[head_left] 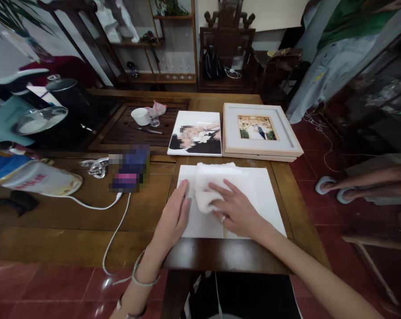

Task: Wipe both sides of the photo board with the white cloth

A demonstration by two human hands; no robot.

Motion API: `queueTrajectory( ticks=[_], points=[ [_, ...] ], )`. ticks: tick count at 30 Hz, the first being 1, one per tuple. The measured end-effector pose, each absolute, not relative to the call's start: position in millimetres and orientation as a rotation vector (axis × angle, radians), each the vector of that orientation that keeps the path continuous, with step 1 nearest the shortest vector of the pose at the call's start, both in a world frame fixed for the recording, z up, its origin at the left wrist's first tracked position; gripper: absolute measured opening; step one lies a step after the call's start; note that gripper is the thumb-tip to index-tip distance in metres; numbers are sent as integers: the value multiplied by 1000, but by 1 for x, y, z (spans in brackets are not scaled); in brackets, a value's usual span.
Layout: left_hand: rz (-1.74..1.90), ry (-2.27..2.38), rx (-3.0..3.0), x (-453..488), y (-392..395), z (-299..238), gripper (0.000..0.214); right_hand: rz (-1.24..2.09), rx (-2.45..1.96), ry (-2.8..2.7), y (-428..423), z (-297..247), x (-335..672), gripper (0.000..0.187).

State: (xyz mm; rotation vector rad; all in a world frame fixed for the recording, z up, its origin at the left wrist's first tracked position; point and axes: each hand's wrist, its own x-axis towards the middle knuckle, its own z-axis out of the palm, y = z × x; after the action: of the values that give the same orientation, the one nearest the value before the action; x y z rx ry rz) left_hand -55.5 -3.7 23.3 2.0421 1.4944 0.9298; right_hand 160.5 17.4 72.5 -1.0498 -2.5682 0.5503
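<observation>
A white flat panel (266, 195) lies on the wooden table (87, 212) in front of me. My left hand (173, 217) rests flat on the panel's left edge, fingers stretched out. My right hand (235, 208) presses a folded white cloth (207, 186) onto the panel, fingers spread over the cloth. Beyond the panel lie a frameless photo print (195, 133) and a pale framed photo (258, 130), side by side.
A white cable (97, 206) runs across the table to a blurred device (129, 170). A white cup (141, 116) sits on a dark tray at the back. Another person's legs in slippers (340, 190) are at the right. A carved chair (227, 44) stands behind.
</observation>
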Motion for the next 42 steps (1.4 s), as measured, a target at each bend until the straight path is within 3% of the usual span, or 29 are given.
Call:
queueTrajectory(
  ticks=[6, 15, 22, 33, 42],
  points=[
    [974, 1456, 2177, -56, 1, 16, 36, 565, -1136, -2416, 64, 64, 123, 23],
    [972, 1441, 2151, -57, 0, 18, 38, 615, -1208, -2390, 73, 78, 134, 22],
    [941, 1440, 2160, -55, -1, 18, 41, 558, -1490, -2169, 44, 68, 211, 27],
    [812, 1460, 2208, -55, -2, 17, 48, 731, -1180, -2427, -46, 87, 240, 16],
    [792, 1456, 2214, -55, -1, 20, 46, 493, -1290, -2377, 40, 68, 247, 20]
  ],
)
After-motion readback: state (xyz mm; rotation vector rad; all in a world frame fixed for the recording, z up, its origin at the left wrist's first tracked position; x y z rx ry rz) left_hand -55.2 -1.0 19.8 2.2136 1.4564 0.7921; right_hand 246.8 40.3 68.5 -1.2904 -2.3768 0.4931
